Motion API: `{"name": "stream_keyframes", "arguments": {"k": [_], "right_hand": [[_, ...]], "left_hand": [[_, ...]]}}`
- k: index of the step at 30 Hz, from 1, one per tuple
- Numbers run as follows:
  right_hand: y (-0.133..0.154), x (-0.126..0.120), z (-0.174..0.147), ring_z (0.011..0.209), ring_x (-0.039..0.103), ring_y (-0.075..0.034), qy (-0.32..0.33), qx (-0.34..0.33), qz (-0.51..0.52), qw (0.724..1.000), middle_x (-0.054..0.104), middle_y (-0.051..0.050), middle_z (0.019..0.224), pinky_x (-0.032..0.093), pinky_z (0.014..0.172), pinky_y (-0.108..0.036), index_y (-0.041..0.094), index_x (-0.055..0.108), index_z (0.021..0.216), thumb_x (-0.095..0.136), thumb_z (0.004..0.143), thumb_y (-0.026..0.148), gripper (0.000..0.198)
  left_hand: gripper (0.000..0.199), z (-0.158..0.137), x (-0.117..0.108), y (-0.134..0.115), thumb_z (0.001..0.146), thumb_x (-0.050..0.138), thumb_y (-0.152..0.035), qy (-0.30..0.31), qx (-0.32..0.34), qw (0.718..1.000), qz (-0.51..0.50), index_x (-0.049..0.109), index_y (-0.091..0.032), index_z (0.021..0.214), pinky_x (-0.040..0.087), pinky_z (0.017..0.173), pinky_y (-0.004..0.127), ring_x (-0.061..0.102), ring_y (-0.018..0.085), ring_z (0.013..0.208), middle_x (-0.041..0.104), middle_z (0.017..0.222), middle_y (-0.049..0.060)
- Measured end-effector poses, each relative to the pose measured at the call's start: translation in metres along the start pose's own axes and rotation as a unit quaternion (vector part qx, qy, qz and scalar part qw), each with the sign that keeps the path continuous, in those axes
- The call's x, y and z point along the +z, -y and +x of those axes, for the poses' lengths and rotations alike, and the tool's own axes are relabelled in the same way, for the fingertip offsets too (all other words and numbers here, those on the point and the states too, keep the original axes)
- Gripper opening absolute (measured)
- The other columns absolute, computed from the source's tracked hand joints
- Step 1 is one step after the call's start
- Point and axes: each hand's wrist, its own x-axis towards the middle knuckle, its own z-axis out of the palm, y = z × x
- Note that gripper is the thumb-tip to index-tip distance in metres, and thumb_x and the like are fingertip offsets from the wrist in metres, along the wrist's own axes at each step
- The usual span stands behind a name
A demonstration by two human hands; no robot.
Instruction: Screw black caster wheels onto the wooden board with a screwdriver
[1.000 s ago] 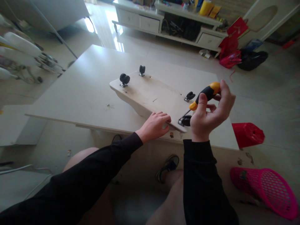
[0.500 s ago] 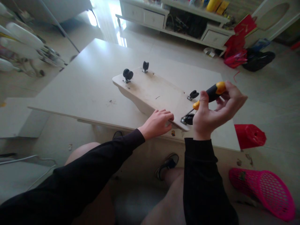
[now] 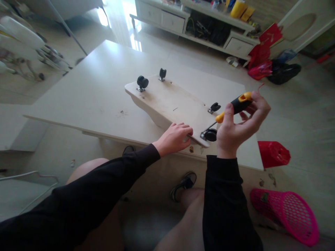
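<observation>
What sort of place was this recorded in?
Probably a home, most likely a living room: a long, low white cabinet with drawers, like a TV stand, stands across a glossy pale floor, and a pink mesh wastebasket lies on its side nearby.

This looks like a home's living room: a low white cabinet [image 3: 206, 12] with drawers [image 3: 171, 22] stands on glossy floor tiles [image 3: 311, 122], a pink mesh basket [image 3: 273, 205] lies nearer
</observation>
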Motion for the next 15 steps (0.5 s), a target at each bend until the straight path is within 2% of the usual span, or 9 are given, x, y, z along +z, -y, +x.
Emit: {"name": "stream_keyframes", "arguments": {"k": [3, 6, 8, 13, 15], "right_hand": [[-0.004, 0.004, 0.001, 0.117, 0.064, -0.024, -0.008, -0.005, 0.064, 0.998, 0.057, -0.01, 0.136, 0.06, 0.095, -0.045, 0.027, 0.054, 0.14, 0.058, 0.095, 0.035, 0.047], [-0.007, 0.007, 0.003, 0.121, 0.066, -0.023, -0.005, -0.011, 0.12, 0.993, 0.057, -0.01, 0.135, 0.06, 0.101, -0.048, 0.027, 0.051, 0.142, 0.044, 0.095, 0.025, 0.047], [-0.007, 0.005, 0.005, 0.118, 0.067, -0.023, -0.002, -0.001, 0.112, 0.994, 0.06, -0.01, 0.13, 0.061, 0.101, -0.048, 0.027, 0.051, 0.142, 0.045, 0.093, 0.023, 0.049], [-0.004, -0.004, 0.006, 0.107, 0.065, -0.022, -0.007, 0.038, 0.047, 0.998, 0.06, -0.01, 0.133, 0.062, 0.084, -0.038, 0.028, 0.059, 0.136, 0.066, 0.087, 0.029, 0.05], [-0.009, -0.004, 0.007, 0.113, 0.065, -0.024, -0.005, 0.028, 0.045, 0.999, 0.059, -0.009, 0.131, 0.062, 0.091, -0.042, 0.028, 0.059, 0.138, 0.06, 0.088, 0.031, 0.049]], "left_hand": [[0.01, 0.0, -0.001, -0.002, 0.09, 0.066, -0.019, 0.003, -0.003, 1.0, 0.0, 0.068, -0.022, 0.1, 0.046, 0.094, 0.041, 0.067, 0.026, 0.109, 0.076, 0.107, 0.007], [0.01, 0.0, -0.001, -0.003, 0.09, 0.065, -0.019, 0.003, -0.005, 1.0, 0.001, 0.068, -0.021, 0.1, 0.045, 0.094, 0.041, 0.067, 0.026, 0.108, 0.076, 0.107, 0.006], [0.011, 0.0, -0.001, -0.003, 0.09, 0.065, -0.019, -0.001, -0.001, 1.0, 0.002, 0.068, -0.021, 0.1, 0.045, 0.094, 0.04, 0.067, 0.026, 0.109, 0.076, 0.107, 0.006], [0.009, -0.001, 0.0, 0.0, 0.09, 0.065, -0.019, 0.001, 0.007, 1.0, 0.004, 0.067, -0.021, 0.098, 0.045, 0.092, 0.04, 0.067, 0.026, 0.108, 0.075, 0.105, 0.006], [0.009, 0.0, -0.001, -0.001, 0.09, 0.065, -0.019, 0.0, 0.006, 1.0, 0.003, 0.067, -0.021, 0.098, 0.045, 0.092, 0.04, 0.067, 0.026, 0.108, 0.075, 0.104, 0.006]]}}
